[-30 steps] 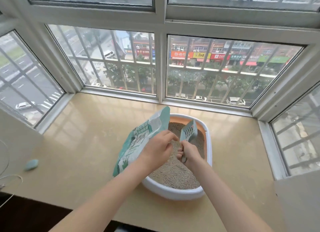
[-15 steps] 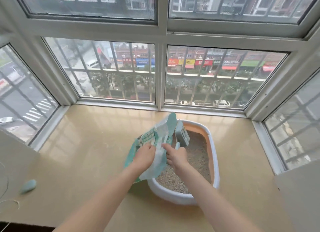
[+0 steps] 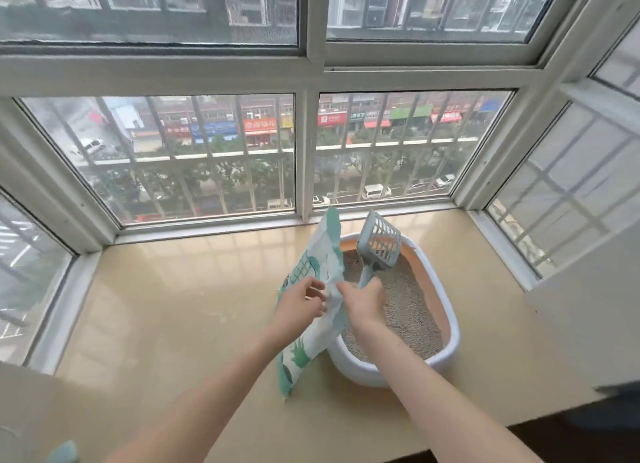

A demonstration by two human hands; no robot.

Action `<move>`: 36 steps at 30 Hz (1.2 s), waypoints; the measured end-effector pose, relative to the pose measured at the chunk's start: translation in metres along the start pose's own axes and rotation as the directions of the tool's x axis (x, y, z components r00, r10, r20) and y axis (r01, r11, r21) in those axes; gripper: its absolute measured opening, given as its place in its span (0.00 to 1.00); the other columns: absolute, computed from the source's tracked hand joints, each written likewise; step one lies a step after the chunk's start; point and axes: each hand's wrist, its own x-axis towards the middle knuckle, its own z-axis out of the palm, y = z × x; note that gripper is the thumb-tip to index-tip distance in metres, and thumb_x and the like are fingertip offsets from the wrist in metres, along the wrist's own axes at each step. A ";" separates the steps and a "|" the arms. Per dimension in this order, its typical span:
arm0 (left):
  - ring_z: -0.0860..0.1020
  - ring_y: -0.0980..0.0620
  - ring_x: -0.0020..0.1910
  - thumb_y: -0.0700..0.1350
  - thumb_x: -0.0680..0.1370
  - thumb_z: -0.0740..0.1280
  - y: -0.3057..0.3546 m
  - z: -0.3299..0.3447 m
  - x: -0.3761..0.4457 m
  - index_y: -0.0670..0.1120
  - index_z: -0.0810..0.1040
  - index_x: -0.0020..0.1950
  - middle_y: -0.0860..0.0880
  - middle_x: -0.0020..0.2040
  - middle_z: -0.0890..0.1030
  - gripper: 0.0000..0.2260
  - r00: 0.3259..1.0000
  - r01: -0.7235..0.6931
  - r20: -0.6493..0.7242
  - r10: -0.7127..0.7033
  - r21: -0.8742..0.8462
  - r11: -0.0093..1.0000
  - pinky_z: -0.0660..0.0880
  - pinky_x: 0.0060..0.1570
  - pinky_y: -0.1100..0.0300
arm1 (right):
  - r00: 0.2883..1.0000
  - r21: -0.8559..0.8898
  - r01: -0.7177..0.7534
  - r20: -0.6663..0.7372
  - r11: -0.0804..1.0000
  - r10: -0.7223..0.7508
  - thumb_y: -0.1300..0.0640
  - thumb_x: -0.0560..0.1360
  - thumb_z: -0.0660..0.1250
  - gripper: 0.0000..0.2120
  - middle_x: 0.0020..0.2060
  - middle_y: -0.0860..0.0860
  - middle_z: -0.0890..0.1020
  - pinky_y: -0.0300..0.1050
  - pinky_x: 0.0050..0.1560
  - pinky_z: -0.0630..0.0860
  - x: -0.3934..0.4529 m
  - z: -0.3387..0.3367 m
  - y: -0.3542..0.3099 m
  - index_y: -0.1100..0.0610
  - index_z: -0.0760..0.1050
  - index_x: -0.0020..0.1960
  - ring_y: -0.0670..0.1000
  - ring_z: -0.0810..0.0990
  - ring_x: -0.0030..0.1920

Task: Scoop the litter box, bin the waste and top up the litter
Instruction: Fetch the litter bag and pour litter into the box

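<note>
The white plastic litter box (image 3: pixel 446 353), full of grey litter (image 3: pixel 405 310), sits on the shiny beige window ledge (image 3: pixel 173 307). The left hand (image 3: pixel 299 305) pinches the green-and-white litter bag (image 3: pixel 320 265) beside it, and the right hand (image 3: pixel 363 301) grips both the bag and the grey slotted scoop (image 3: pixel 379 243)

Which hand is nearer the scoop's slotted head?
Right. The right hand grips the scoop by its handle, just below the head. The left hand is farther left, on the litter bag.
</note>
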 end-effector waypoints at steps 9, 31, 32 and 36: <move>0.74 0.53 0.51 0.32 0.69 0.63 0.037 -0.081 -0.005 0.47 0.74 0.60 0.51 0.53 0.76 0.21 0.810 -0.536 0.067 0.583 0.488 0.688 0.72 0.53 0.60 | 0.955 -0.035 0.270 0.138 0.962 -0.263 0.59 0.70 0.74 0.15 0.45 0.55 0.82 0.33 0.37 0.75 -0.036 0.007 -0.045 0.57 0.71 0.52 0.49 0.81 0.43; 0.71 0.53 0.32 0.67 0.74 0.57 0.149 0.082 -0.023 0.48 0.69 0.37 0.52 0.33 0.74 0.22 0.285 -0.945 0.859 0.425 0.325 -0.025 0.68 0.34 0.55 | 0.989 -0.189 0.137 0.076 0.972 -0.124 0.65 0.70 0.74 0.15 0.29 0.43 0.82 0.30 0.37 0.71 -0.110 -0.261 -0.040 0.57 0.70 0.49 0.38 0.79 0.34; 0.71 0.52 0.31 0.67 0.74 0.56 0.154 0.097 -0.028 0.49 0.68 0.36 0.51 0.32 0.73 0.22 0.255 -0.956 0.866 0.431 0.293 -0.022 0.69 0.33 0.54 | 0.992 -0.198 0.126 0.051 0.972 -0.118 0.65 0.70 0.74 0.14 0.27 0.40 0.80 0.29 0.35 0.69 -0.111 -0.276 -0.036 0.58 0.69 0.48 0.36 0.77 0.31; 0.66 0.58 0.28 0.61 0.77 0.59 0.170 0.163 -0.051 0.52 0.58 0.33 0.54 0.30 0.68 0.20 0.160 -0.981 0.888 0.431 0.192 -0.032 0.64 0.30 0.58 | 0.993 -0.201 0.103 -0.029 0.974 -0.110 0.64 0.70 0.73 0.14 0.22 0.38 0.76 0.26 0.29 0.65 -0.116 -0.339 -0.017 0.58 0.67 0.43 0.33 0.74 0.26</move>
